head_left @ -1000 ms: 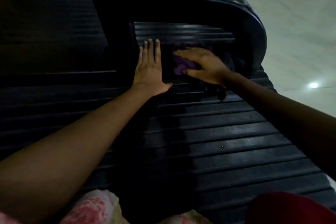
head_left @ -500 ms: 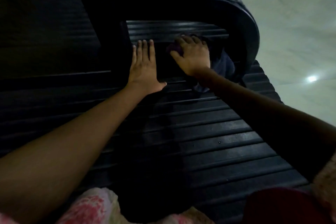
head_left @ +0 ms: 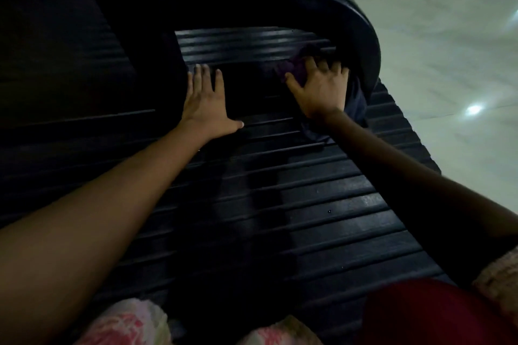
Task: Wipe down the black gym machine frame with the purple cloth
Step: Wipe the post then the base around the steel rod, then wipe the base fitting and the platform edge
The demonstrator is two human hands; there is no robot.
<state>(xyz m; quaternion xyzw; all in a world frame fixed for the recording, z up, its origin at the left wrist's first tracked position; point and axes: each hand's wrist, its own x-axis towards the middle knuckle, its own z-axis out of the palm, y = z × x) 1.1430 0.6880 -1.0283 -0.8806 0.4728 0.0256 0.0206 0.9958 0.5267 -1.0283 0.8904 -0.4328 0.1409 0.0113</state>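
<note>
The black gym machine has a ribbed tread surface and a curved black frame rail arching over its far end. My left hand lies flat, fingers straight, on the ribbed surface beside a dark upright post. My right hand presses the purple cloth down with spread fingers near the inside of the curved rail. Most of the cloth is hidden under the hand and in shadow; a darker fold of fabric trails down to the right of my wrist.
A pale glossy floor with light reflections lies to the right of the machine. Pink patterned clothing and a dark red garment fill the bottom edge. The left side is very dark.
My right hand has slid the cloth to the right, from beside my left hand toward the curved rail, and its fingers have spread. The left hand has stayed flat in place.
</note>
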